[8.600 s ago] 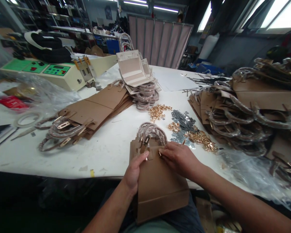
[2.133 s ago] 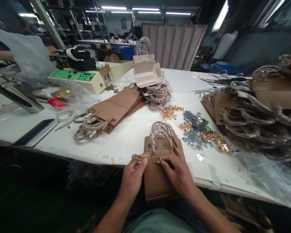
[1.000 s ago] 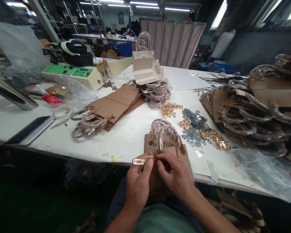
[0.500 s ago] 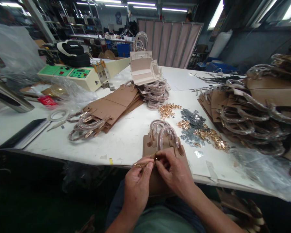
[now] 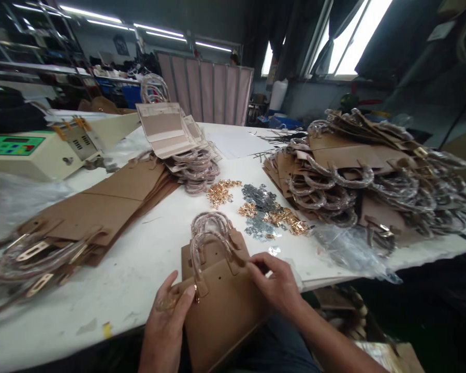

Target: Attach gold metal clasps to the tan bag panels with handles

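A brown handbag panel with plastic-wrapped handles leans from the table edge towards my lap. Two small dark holes show near its top. My left hand grips the panel's left edge, thumb in front, beside a small gold metal piece. A gold-coloured plate shows faintly by its fingers. At the upper right corner, my right hand pinches the panel's edge between thumb and fingers. A second brown panel lies behind the first.
Piles of gold metal fittings and grey metal plates lie beyond the bag. Stacked brown panels are at left, a large heap of bag parts at right. A machine stands at the back left. Clear plastic lies near the right edge.
The view has swung right. My hands, close together at the panel's top before, are now apart at its left and right edges. The panel now shows more fully, tilted.
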Motion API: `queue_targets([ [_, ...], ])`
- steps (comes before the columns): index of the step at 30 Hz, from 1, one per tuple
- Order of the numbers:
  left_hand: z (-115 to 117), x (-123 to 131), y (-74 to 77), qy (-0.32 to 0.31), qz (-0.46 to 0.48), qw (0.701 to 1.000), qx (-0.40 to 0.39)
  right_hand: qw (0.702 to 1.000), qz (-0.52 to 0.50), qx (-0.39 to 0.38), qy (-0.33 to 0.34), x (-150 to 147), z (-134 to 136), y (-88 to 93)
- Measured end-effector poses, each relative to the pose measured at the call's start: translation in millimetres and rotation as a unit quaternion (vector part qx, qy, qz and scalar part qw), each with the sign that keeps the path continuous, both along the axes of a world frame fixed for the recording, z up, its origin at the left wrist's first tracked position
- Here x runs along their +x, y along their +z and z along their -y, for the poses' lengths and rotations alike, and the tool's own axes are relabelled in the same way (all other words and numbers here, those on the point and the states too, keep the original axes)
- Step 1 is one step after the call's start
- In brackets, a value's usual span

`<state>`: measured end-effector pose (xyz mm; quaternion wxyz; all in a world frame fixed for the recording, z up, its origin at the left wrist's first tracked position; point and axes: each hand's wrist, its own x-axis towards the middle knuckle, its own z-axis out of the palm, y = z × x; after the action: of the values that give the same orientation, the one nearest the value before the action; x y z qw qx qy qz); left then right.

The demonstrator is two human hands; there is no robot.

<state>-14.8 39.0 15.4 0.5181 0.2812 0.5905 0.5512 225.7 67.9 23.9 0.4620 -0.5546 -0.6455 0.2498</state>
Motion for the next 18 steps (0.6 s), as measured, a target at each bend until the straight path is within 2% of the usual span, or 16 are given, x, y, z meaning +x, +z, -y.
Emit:
queue_targets([
  [3,-4,-3,-2.8,-0.046,0.018,0.999,-0.019,0.99,0.114,-0.01,-0.087,63,-29,-20.6],
  [6,-4,-5,0.7,-0.079,0.06,0.995,-0.024,0.975,0.193,-0.026,-0.11,101,-58,-37.0],
  [9,-1,-2,11.2,-0.098,0.099,0.99,-0.031,0.971,0.214,-0.04,-0.096,109,-75,-44.7],
  [13,2,4,22.8,-0.135,0.145,0.98,-0.023,0.972,0.219,-0.045,-0.073,107,-82,-46.2],
  [16,1,3,22.1,-0.148,0.094,0.984,-0.009,0.977,0.198,-0.039,-0.065,110,-83,-43.5],
  [18,-3,-1,18.8,-0.152,0.001,0.988,-0.009,0.982,0.175,-0.034,-0.062,111,-81,-38.9],
])
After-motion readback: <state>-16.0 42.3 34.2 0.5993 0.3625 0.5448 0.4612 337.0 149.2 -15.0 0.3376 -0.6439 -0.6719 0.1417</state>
